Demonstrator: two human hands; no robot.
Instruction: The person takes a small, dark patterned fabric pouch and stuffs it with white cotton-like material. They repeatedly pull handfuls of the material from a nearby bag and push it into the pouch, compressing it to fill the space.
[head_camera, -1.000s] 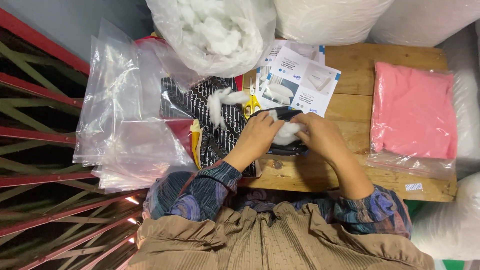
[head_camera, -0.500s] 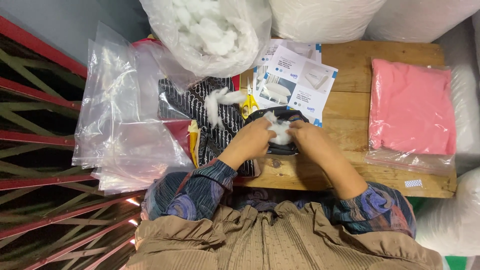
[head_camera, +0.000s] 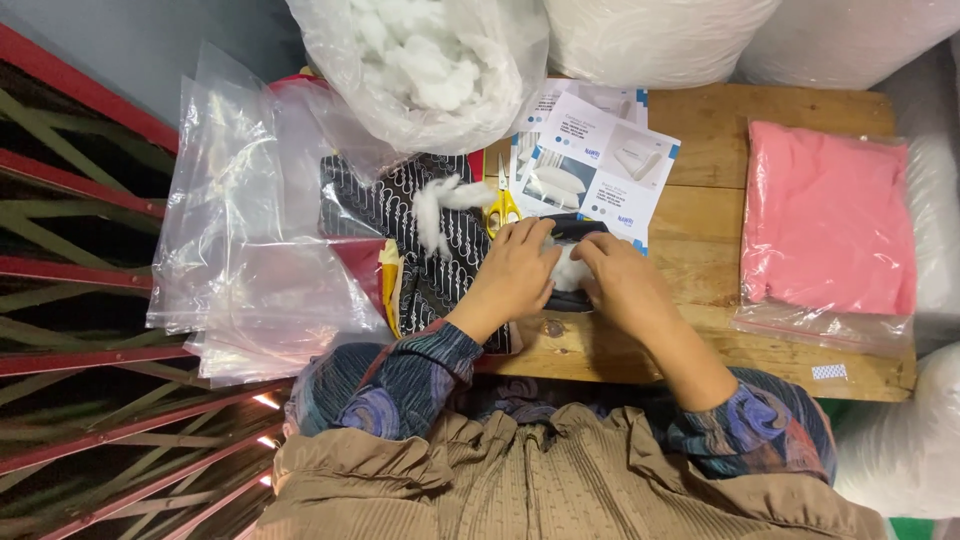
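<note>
Looking down, we see both hands meeting over a small dark cover (head_camera: 572, 262) at the front middle of the wooden table (head_camera: 770, 120). Left hand (head_camera: 515, 270) curls over the cover's left edge, fingers pinching the fabric; right hand (head_camera: 620, 283) closes in from the other side, fingers bent around a white tuft of stuffing (head_camera: 570, 268) that shows in the gap between them. Against the frame a second back, the hands have shifted slightly down and toward us, and the tuft looks smaller and deeper in the dark fabric, so we judge more of it is now inside. Half a second back the tuft sat higher and more exposed. Whether the cover's opening is on top or at the side, we cannot tell; the hands hide it. Just left of the hands lies a loose wad (head_camera: 440, 205) on black patterned cloth (head_camera: 400, 215), with yellow scissors (head_camera: 503, 203) beside it. Behind, a clear bag (head_camera: 430, 70) bulges with white filling. Printed cards (head_camera: 600, 165) lie just past the cover. A pink bagged item (head_camera: 828, 220) rests at the table's right; empty plastic bags (head_camera: 250, 230) pile at left.
</note>
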